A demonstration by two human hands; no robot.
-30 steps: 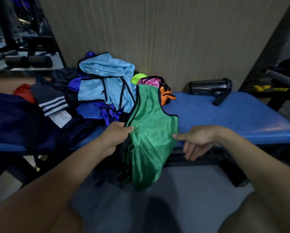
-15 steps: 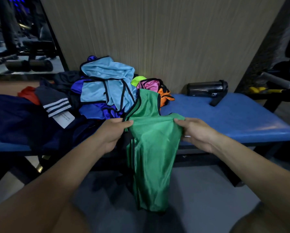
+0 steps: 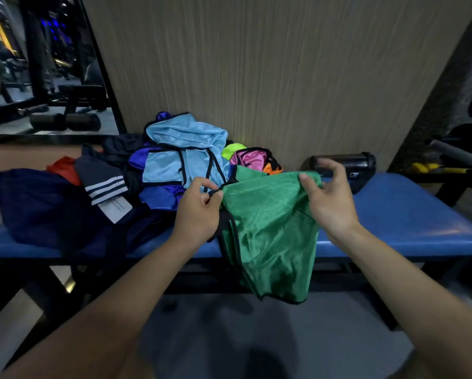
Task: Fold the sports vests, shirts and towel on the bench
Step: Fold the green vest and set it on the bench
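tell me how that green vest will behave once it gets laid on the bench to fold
Probably floppy: the green vest sags in loose folds between the left hand and right hand. Its sheen suggests slick fabric, so it may slide on the smooth blue bench. It looks light, needing only a fingertip grip.

Dim gym — striped wall (image 3: pixel 256 77), mirror (image 3: pixel 38 64)

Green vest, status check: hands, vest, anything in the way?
Left hand and right hand pinch the green vest by its top edge. Vest hangs unfolded over the bench front. Black bottle lies behind.
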